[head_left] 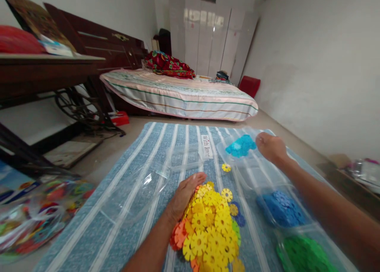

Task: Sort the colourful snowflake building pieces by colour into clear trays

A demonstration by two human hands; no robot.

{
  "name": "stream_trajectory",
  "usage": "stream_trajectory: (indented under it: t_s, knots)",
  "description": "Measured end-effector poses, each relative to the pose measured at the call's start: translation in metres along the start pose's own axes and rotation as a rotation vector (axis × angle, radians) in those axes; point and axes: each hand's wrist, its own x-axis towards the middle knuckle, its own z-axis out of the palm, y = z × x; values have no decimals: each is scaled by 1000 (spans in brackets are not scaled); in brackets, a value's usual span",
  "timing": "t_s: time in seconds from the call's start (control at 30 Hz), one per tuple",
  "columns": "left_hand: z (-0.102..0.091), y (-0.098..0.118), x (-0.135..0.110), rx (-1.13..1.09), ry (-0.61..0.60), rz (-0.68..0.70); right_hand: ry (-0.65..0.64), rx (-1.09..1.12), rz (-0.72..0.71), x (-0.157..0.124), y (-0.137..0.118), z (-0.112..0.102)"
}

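Note:
A heap of yellow snowflake discs (212, 224) lies on the striped cloth, with orange discs (179, 234) at its left edge and a few blue and green ones on its right. My left hand (188, 193) rests along the heap's upper left side, fingers stretched out, gripping nothing. Up on the right, my right hand (271, 147) is closed on the rim of a clear plastic box (221, 147) with light blue discs (241, 145) inside. Nearer on the right are clear boxes with dark blue discs (283, 208) and green discs (305, 254).
Clear empty plastic boxes (142, 189) stand left of the heap on the striped cloth (124, 177). A single yellow disc (226, 168) lies by the light blue box. Bags of colourful pieces (38, 220) sit at the left. Beyond are a bed (184, 96) and a treadle sewing table (50, 60).

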Motion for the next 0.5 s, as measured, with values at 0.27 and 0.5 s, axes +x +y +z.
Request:
stream_trajectory:
  t_s: [0.27,0.5]
  knots:
    - [0,-3,6,-239,50,-12,636,-91,-913,-95,-61,-28]
    - [0,-1,3,-246,-40,-74,674,-28,-1057,-119,-69,-53]
